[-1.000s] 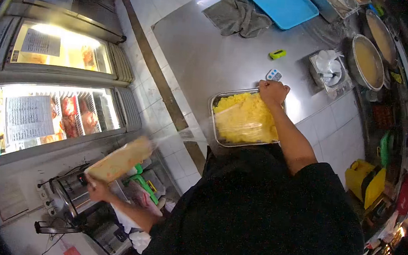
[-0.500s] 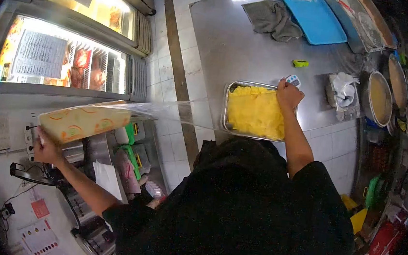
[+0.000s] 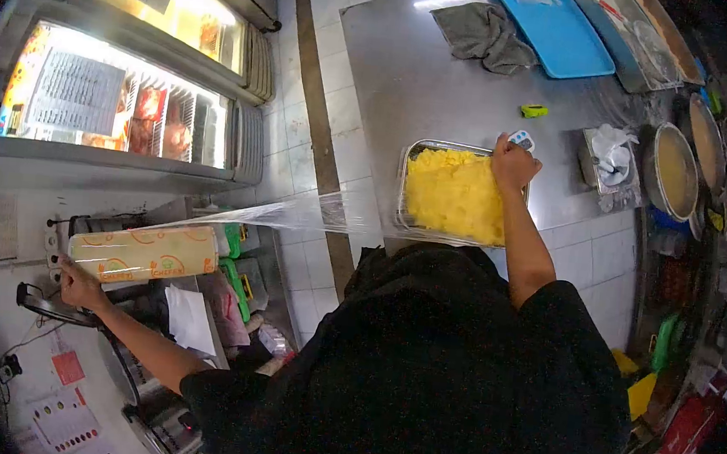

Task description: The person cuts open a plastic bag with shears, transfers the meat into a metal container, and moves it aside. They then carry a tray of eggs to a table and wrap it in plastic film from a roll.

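Note:
A metal tray of yellow, mashed-looking food stands near the table's edge. Clear cling film stretches from the tray leftward to a cling film box printed with orange and green marks. My left hand is closed on the outer end of this box, held tilted away from the table. At the tray's right rim, my right hand is closed, apparently pinching the film's edge; its fingertips are partly hidden. A small white device with blue buttons shows just beyond its fingers.
On the steel table lie a grey cloth, a blue tray and a yellow-green object. A metal box with white tissue and large bowls stand at right. Lit display fridges line the left.
My left hand has lowered the cling film box slightly and turned it, so its printed side faces me more. The film now sags in a wider band. My right hand stays at the tray rim.

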The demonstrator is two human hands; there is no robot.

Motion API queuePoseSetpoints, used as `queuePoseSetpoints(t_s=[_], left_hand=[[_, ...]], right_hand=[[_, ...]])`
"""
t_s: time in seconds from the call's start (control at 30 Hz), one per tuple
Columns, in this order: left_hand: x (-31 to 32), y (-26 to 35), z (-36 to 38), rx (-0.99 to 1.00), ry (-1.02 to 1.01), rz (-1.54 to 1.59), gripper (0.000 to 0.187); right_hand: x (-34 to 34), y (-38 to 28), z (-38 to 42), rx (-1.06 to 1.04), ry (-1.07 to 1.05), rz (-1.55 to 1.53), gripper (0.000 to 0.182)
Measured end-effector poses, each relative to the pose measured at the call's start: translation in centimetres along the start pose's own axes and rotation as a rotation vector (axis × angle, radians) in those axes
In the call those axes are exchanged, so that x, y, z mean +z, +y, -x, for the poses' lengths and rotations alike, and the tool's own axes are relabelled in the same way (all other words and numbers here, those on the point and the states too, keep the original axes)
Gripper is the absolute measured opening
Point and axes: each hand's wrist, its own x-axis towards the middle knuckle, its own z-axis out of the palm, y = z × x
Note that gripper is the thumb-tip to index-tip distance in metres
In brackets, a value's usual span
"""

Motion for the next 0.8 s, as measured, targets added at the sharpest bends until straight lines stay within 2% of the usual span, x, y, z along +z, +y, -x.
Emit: queuePoseSetpoints(t_s=[0.1,0.13,0.2,0.3,0.37,0.43,0.47,0.57,0.6,0.67,0.77,0.8], left_hand=[[-2.3,-3.1,0.1,0.032,0.065,-0.080,0.048],[-2.9,-4.5,-0.3,0.135,0.123,-0.041,0.054],[-4.8,-5.9,-0.4,0.142,0.076,-0.038,0.054],[-7.1,-8.3,-1.1,0.304,0.088,-0.170,0.049],[-8.4,-15.5,-4.0,0.347,0.087,-0.270,0.042],[-10.2,-16.8,-3.8,0.380,0.054,-0.360,0.037],[-10.1,-14.7,-3.0,0.391,0.022,-0.394,0.036],[-7.2,-5.7,1.2,0.091,-0.012,0.095,0.035],[-6.2,-6.6,1.5,0.194,-0.113,0.255,0.033],[-4.4,-3.6,4.1,0.264,-0.158,0.317,0.029],[-0.9,1.4,8.2,0.302,-0.158,0.321,0.020],[-0.2,5.6,9.9,0.366,-0.122,0.273,0.020]], right_hand=[[-0.9,-0.7,-0.1,0.048,-0.081,0.020,0.057],[-0.9,-0.8,0.0,0.038,-0.087,0.030,0.057],[-0.7,-0.4,0.0,0.021,-0.098,0.056,0.057],[0.0,-0.1,0.0,0.020,-0.046,0.065,0.057],[0.6,0.1,-0.2,0.023,-0.054,0.076,0.058],[0.7,-0.1,-0.1,0.028,-0.073,0.072,0.058],[0.1,-0.3,-0.2,0.034,-0.084,0.064,0.058],[0.1,-0.5,-0.3,0.071,-0.046,0.003,0.058],[0.3,-0.5,-0.4,0.086,-0.022,-0.022,0.057],[0.4,0.2,-0.2,0.032,-0.004,-0.105,0.058],[0.4,1.3,-0.4,0.007,0.016,-0.254,0.058],[0.6,1.6,-0.4,0.008,0.021,-0.308,0.058]])
